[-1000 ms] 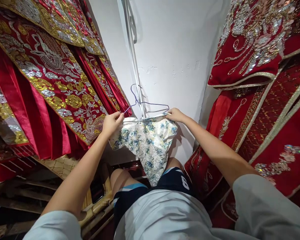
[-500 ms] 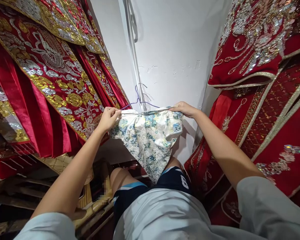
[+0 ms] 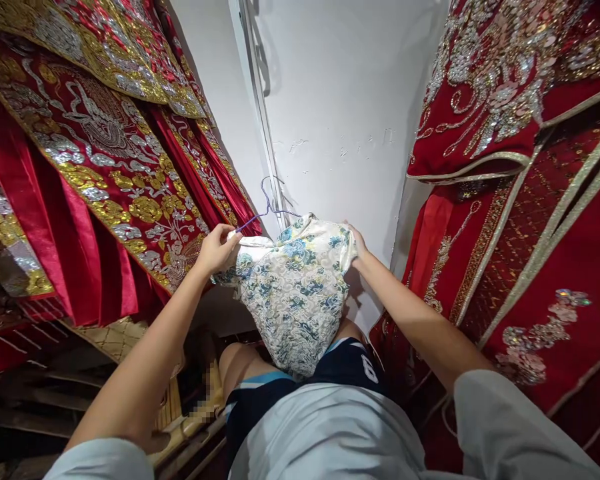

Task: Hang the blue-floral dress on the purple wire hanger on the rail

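Observation:
A white garment with blue and yellow flowers (image 3: 300,287) hangs in front of my lap, its lower part bunched between my thighs. A thin purple hanger (image 3: 269,208) sits in its top, the hook and left arm showing; its right arm runs behind the cloth. My left hand (image 3: 219,248) is closed on the garment's left shoulder at the hanger's end. At the right shoulder, my right hand (image 3: 357,245) grips the cloth, with most of its fingers hidden behind the fabric.
Red garments with gold and silver embroidery (image 3: 145,207) hang on the left. Beaded red garments (image 3: 485,140) hang close on the right. A pale wall (image 3: 340,87) with a metal strip stands ahead. Wooden bars (image 3: 180,427) lie at the lower left.
My right hand has moved slightly left and down, and its fingers have gone behind the cloth. The garment's right shoulder has risen and rounded, covering more of the hanger. My left hand keeps its hold.

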Demonstrator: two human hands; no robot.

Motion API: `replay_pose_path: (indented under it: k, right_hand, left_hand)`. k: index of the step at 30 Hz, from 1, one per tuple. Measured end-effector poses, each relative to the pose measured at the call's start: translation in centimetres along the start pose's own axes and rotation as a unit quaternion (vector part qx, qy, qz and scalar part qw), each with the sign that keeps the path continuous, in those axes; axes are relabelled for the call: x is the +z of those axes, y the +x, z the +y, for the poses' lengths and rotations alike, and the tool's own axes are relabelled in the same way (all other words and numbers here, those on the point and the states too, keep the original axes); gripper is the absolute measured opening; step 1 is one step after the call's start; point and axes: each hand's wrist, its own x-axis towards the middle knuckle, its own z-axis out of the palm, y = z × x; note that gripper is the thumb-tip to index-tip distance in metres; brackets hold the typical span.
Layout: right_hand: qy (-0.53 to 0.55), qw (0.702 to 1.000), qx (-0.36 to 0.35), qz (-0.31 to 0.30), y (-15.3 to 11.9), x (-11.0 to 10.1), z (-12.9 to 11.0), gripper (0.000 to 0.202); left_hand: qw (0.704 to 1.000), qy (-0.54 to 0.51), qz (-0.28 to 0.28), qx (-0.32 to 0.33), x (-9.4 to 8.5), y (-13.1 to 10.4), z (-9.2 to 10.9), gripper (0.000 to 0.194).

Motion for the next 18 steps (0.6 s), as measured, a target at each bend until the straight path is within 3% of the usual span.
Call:
replay_pose_path:
  k: [5, 8, 12, 15, 17, 18]
  right_hand:
    - [0.193, 0.975, 0.063, 0.086, 1.3, -0.3, -0.7, 0.077]
    - [0.255, 0.963, 0.066, 0.062, 3.0, -0.4, -3.8, 0.082]
    - [0.284, 0.949, 0.003, -0.137, 1.1, -0.3, -9.9, 0.085]
    - [0.229, 0.898, -0.090, -0.365, -2.6, 0.4, -13.1, 0.075]
    - [0.153, 0.879, -0.149, -0.426, -4.3, 1.1, -13.3, 0.055]
    - [0.113, 0.892, -0.169, -0.403, -4.6, 1.6, -12.8, 0.047]
  left_hand:
    - [0.999, 0.029, 0.040, 0.017, 0.4, -0.4, 0.6, 0.031]
    - [0.997, 0.035, 0.061, 0.018, 1.0, 0.7, 1.6, 0.027]
    - [0.993, -0.022, 0.117, -0.012, 1.8, 1.8, 1.8, 0.022]
    - [0.974, -0.142, 0.178, -0.024, 2.6, 1.1, 2.0, 0.034]
    - [0.954, -0.223, 0.196, -0.031, 3.1, 0.2, 2.7, 0.045]
    - [0.944, -0.261, 0.195, -0.044, 3.2, -0.3, 3.1, 0.050]
